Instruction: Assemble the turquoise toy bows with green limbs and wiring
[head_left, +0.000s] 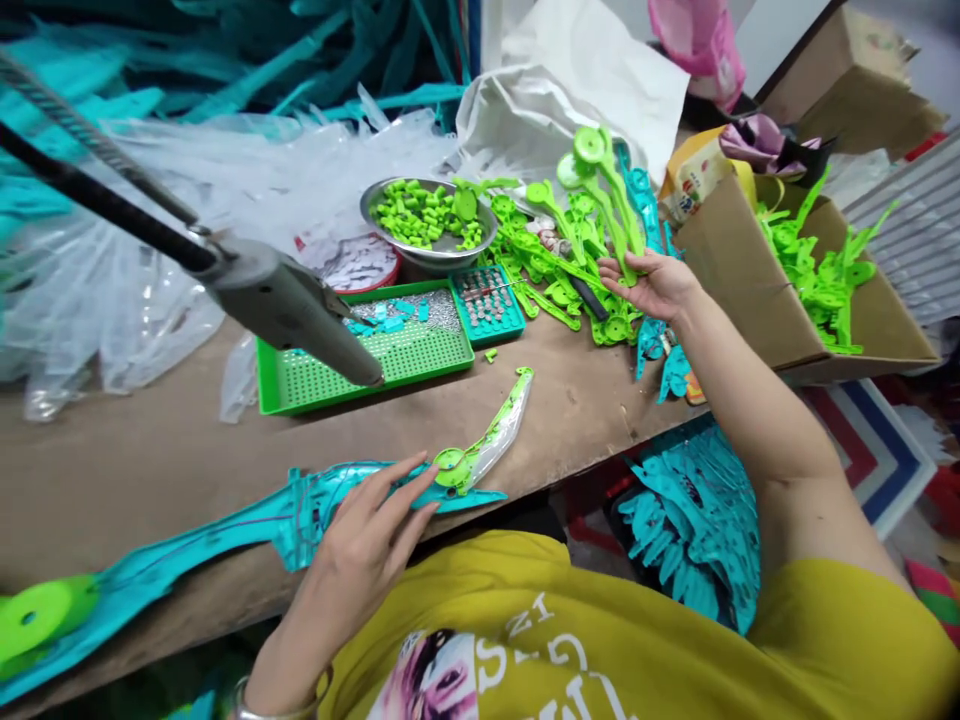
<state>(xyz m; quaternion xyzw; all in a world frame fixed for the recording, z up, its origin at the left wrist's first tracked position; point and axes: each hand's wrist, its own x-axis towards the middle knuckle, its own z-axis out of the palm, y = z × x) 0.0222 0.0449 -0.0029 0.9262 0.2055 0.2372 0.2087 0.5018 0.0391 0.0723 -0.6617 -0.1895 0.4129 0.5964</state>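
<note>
My left hand lies with outstretched fingers over a long teal plastic shell at the table's front edge. Its fingertips reach a curved green plastic arm with a round end and a clear strip along one side. Thin wires run inside the teal shell, and a green disc sits at its far left end. Over the pile of green plastic parts, my right hand grips green plastic arms by their lower ends, their round ends pointing up. How many it holds I cannot tell.
A hanging electric screwdriver hangs over a green tray of screws. Behind stands a metal bowl of small green pieces. Clear plastic parts lie left. A cardboard box stands right, teal parts below the table.
</note>
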